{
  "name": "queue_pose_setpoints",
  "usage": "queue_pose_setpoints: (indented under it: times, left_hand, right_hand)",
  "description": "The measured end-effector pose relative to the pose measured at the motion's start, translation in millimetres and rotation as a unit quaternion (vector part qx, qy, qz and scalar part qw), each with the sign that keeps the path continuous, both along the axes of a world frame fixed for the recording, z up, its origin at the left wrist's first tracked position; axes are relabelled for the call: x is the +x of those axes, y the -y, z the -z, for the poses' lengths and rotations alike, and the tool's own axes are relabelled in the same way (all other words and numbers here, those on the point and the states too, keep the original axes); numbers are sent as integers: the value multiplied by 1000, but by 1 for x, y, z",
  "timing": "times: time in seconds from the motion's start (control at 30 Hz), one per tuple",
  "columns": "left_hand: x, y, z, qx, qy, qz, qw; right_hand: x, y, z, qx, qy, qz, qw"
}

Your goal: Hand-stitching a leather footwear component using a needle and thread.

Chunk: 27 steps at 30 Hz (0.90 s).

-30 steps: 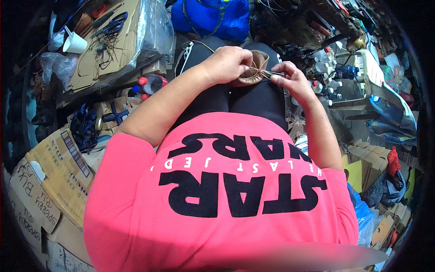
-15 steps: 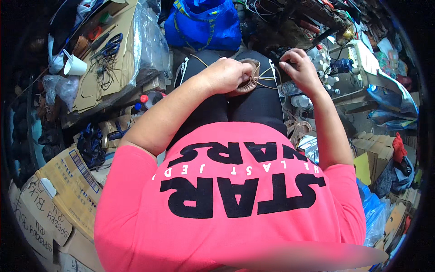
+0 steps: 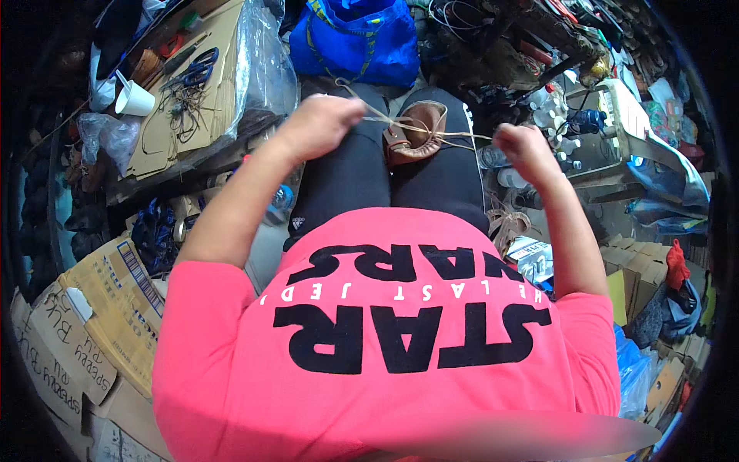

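A small brown leather shoe (image 3: 416, 132) rests on my lap, on black trousers, between my two hands. Thin tan laces (image 3: 454, 138) run out of it to both sides. My left hand (image 3: 322, 123) is closed on one lace end, up and to the left of the shoe. My right hand (image 3: 522, 146) is a fist on the other lace end, to the right of the shoe. Both laces are drawn taut and my hands are wide apart.
A blue bag (image 3: 356, 38) lies beyond my knees. On the left a cardboard-covered bench (image 3: 192, 108) carries scissors (image 3: 192, 73), cords and a white paper cup (image 3: 135, 98). Cardboard boxes (image 3: 85, 323) stand at lower left. Plastic bottles (image 3: 554, 131) and clutter fill the right.
My hands were together on the shoe; they have moved apart, left hand leftward and right hand rightward, drawing the laces tight. The shoe is now uncovered on my lap.
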State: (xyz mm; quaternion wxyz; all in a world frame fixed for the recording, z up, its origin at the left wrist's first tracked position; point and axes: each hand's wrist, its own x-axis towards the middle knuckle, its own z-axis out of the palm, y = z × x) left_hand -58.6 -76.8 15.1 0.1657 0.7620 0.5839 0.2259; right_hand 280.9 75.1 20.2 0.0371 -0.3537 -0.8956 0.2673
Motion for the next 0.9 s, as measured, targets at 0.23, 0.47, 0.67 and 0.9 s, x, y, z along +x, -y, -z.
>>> queue_pose_setpoints:
  times: [0.23, 0.47, 0.67, 0.9]
  left_hand:
    - [61, -25, -53, -55, 489, 34, 870]
    - [39, 10, -18, 52, 65, 65, 994]
    - [-198, 108, -98, 98, -86, -419, 899]
    - [-239, 144, -93, 82, -137, -549, 820]
  right_hand:
    - [-70, 13, -25, -439, -544, 97, 709]
    - [-49, 46, -24, -222, -196, -51, 954]
    - [174, -19, 17, 2, 16, 247, 969]
    - [289, -33, 41, 25, 251, 349, 903]
